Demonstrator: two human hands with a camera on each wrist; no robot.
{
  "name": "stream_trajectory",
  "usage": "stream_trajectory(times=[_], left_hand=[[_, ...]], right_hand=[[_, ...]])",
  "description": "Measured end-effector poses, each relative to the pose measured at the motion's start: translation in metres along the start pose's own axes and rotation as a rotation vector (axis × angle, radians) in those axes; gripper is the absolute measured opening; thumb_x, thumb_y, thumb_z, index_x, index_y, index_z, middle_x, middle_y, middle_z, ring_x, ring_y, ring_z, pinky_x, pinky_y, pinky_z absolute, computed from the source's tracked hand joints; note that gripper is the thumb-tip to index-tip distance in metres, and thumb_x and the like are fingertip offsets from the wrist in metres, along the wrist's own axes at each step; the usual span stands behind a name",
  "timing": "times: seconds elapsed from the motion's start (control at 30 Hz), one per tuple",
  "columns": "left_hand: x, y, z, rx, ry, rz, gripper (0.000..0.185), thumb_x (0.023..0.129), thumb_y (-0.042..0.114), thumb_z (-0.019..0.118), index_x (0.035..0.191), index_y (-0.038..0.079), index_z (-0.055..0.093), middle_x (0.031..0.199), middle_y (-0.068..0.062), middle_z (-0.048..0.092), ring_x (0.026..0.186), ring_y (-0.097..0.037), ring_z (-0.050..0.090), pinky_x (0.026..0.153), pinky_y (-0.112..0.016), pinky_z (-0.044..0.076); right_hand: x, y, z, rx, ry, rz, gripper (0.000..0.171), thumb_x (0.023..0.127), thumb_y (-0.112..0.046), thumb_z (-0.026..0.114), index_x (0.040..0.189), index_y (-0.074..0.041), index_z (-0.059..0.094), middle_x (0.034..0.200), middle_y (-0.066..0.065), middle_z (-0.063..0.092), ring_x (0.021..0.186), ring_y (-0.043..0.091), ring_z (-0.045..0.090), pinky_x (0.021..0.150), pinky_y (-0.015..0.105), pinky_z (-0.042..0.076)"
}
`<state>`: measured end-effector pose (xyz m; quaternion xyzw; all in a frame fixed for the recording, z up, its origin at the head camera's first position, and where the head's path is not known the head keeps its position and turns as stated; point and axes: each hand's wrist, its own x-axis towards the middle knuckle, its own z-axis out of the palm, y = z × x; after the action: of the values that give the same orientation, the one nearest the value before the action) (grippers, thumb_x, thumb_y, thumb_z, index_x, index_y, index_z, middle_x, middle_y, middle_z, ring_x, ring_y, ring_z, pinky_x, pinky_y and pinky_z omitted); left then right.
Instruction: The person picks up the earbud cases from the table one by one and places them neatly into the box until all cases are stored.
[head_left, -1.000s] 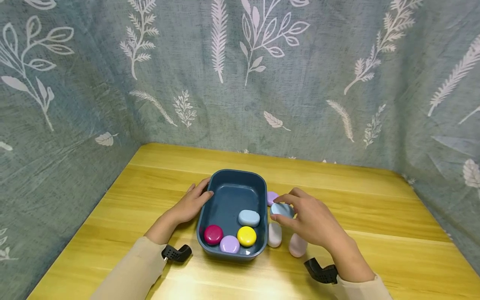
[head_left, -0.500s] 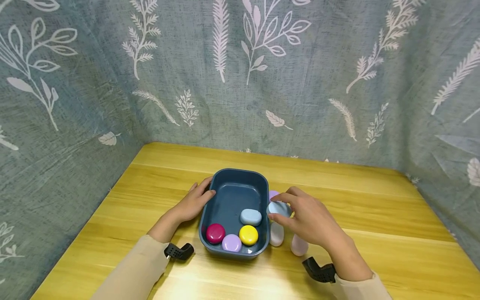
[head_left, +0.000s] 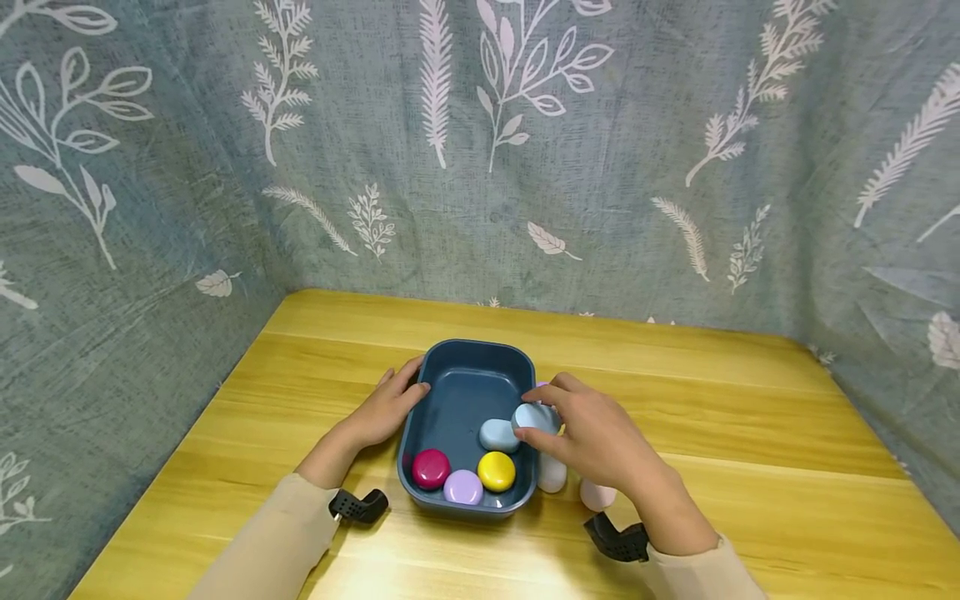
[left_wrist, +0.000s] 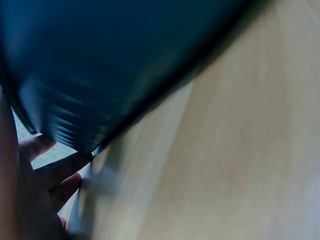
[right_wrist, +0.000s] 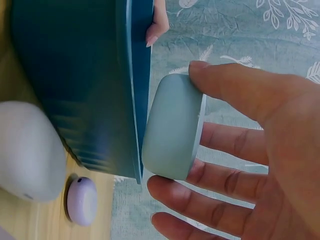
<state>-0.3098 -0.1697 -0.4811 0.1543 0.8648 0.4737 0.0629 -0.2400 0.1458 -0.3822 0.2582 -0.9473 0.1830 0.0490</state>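
Note:
My left hand (head_left: 384, 408) grips the left wall of a dark blue box (head_left: 457, 400), its thumb over the rim and its fingers outside. My right hand (head_left: 592, 427) pinches a smooth light-blue oval piece (right_wrist: 172, 127) between thumb and fingers. The head view shows that piece over the box's right rim; its flat side faces the palm in the right wrist view. Inside the box lie another light-blue oval piece (head_left: 498, 435), a yellow round one (head_left: 497, 472), a lilac round one (head_left: 463, 487) and a dark red round one (head_left: 431, 469).
Right of the box, a whitish oval piece (head_left: 552, 475) and a pale pink one (head_left: 597, 495) lie on the wooden table (head_left: 750, 500). A lilac round piece (right_wrist: 82, 201) is there too, mostly hidden by my right hand in the head view. Patterned cloth (head_left: 600, 250) surrounds the table.
My right hand has carried the light-blue oval piece leftward, from beside the box to over its right rim. My left hand stays on the box.

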Motion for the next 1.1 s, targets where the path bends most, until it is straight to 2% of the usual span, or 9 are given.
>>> stream_trajectory(times=[0.13, 0.27, 0.37, 0.53, 0.7, 1.1], left_hand=[[0.000, 0.000, 0.000, -0.004, 0.000, -0.004, 0.059, 0.110, 0.034, 0.042, 0.165, 0.016, 0.029, 0.167, -0.012, 0.036, 0.161, -0.043, 0.002, 0.130, -0.062, -0.003], [-0.001, 0.001, 0.000, 0.000, 0.001, -0.004, 0.060, 0.110, 0.034, 0.042, 0.165, 0.016, 0.028, 0.167, -0.013, 0.036, 0.161, -0.045, 0.001, 0.130, -0.063, -0.002], [-0.001, 0.001, 0.000, 0.008, 0.006, 0.011, 0.059, 0.110, 0.033, 0.042, 0.164, 0.014, 0.029, 0.166, -0.015, 0.038, 0.161, -0.044, 0.008, 0.130, -0.062, -0.002], [0.000, 0.001, 0.000, 0.010, 0.009, 0.038, 0.058, 0.110, 0.030, 0.042, 0.164, 0.012, 0.030, 0.165, -0.015, 0.039, 0.159, -0.041, 0.023, 0.131, -0.058, -0.004], [0.001, 0.000, 0.001, 0.007, 0.006, 0.026, 0.059, 0.110, 0.032, 0.042, 0.164, 0.013, 0.029, 0.166, -0.015, 0.038, 0.160, -0.042, 0.014, 0.131, -0.059, -0.004], [0.000, 0.001, 0.001, 0.002, -0.005, 0.021, 0.059, 0.110, 0.033, 0.041, 0.164, 0.014, 0.028, 0.167, -0.014, 0.036, 0.161, -0.044, 0.005, 0.130, -0.061, -0.004]], right_hand=[[0.003, -0.004, 0.002, 0.002, -0.007, 0.005, 0.041, 0.091, -0.047, 0.077, 0.122, -0.022, 0.074, 0.106, -0.005, 0.065, 0.081, 0.010, 0.058, 0.073, 0.030, 0.051], [0.005, -0.008, 0.004, 0.008, -0.016, 0.011, 0.041, 0.091, -0.048, 0.077, 0.121, -0.022, 0.073, 0.107, -0.005, 0.065, 0.087, 0.012, 0.063, 0.077, 0.033, 0.054], [0.007, -0.010, 0.007, 0.003, -0.024, 0.017, 0.042, 0.090, -0.049, 0.077, 0.122, -0.022, 0.073, 0.110, -0.004, 0.065, 0.092, 0.014, 0.065, 0.082, 0.036, 0.056], [0.009, -0.014, 0.010, -0.014, -0.037, 0.005, 0.044, 0.091, -0.050, 0.077, 0.123, -0.020, 0.073, 0.113, -0.002, 0.066, 0.092, 0.014, 0.065, 0.083, 0.037, 0.057], [0.011, -0.018, 0.011, -0.025, -0.051, -0.010, 0.044, 0.092, -0.050, 0.075, 0.125, -0.020, 0.072, 0.114, -0.001, 0.066, 0.088, 0.012, 0.062, 0.081, 0.034, 0.056], [0.018, -0.026, 0.015, -0.025, -0.046, -0.080, 0.040, 0.093, -0.046, 0.076, 0.122, -0.019, 0.074, 0.104, -0.004, 0.063, 0.082, 0.009, 0.056, 0.075, 0.031, 0.053]])
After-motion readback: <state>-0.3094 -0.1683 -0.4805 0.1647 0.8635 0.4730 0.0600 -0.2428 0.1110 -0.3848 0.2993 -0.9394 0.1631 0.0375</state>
